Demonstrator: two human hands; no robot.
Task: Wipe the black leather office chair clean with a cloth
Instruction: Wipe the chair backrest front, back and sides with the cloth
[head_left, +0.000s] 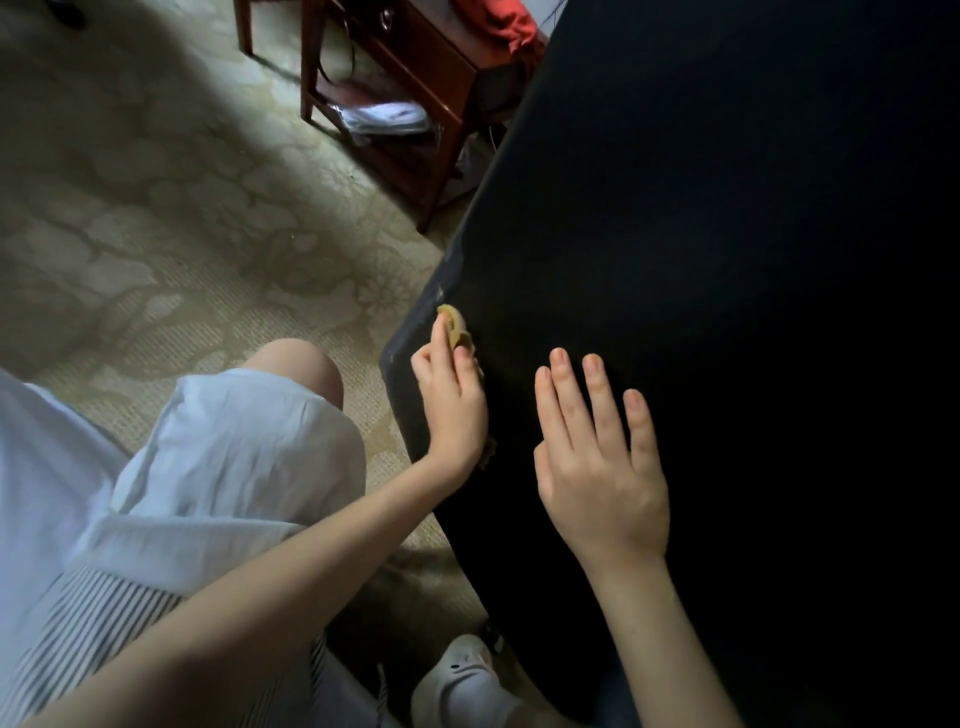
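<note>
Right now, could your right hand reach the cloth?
Probably yes. The right hand lies flat on the black chair just beside the left hand, nothing between them. But the left hand covers most of the cloth; only its ends show.

Patterned carpet, a wooden side table and a slipper in a dim room

A pale carpet (156, 208) with a leafy, branching pattern covers the floor, lit in a band at the top left. A dark reddish wooden side table (415, 78) stands on it at the top, with a metal drawer pull (387, 18) on its front. A stack of papers in clear plastic (384, 117) lies on its lower shelf, and orange-red fabric (506, 23) lies on top. A white slipper (457, 680) sits at the bottom edge.
</note>
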